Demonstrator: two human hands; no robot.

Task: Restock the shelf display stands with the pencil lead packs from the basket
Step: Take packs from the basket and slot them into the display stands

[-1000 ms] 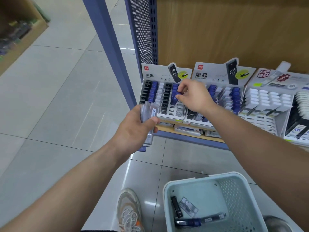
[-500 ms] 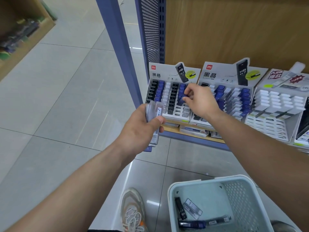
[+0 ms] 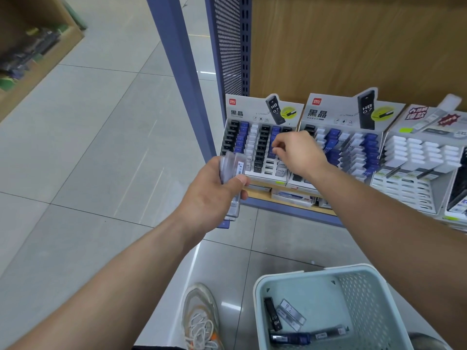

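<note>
My left hand [image 3: 213, 195] grips a bunch of clear and grey pencil lead packs [image 3: 233, 180] in front of the shelf's left corner. My right hand [image 3: 299, 155] hovers over the left display stand [image 3: 260, 137], fingertips pinching a blue pack [image 3: 272, 150] in one of its columns. A second stand [image 3: 351, 147] with blue, white and black packs stands just to its right. The pale blue basket [image 3: 262, 299] on the floor at lower right still holds a few packs [image 3: 290, 322], black, clear and blue.
A white tiered stand [image 3: 414, 160] and more stock fill the shelf to the right. A blue upright post [image 3: 184, 79] and perforated panel [image 3: 230, 46] bound the shelf's left side. My shoe [image 3: 199, 319] sits beside the basket. Another wooden shelf [image 3: 30, 51] is far left.
My view has shifted slightly so the shelf sits further right. My right hand has stayed at the blue column of the left stand, fingers lower on the pack. My left hand keeps its bundle.
</note>
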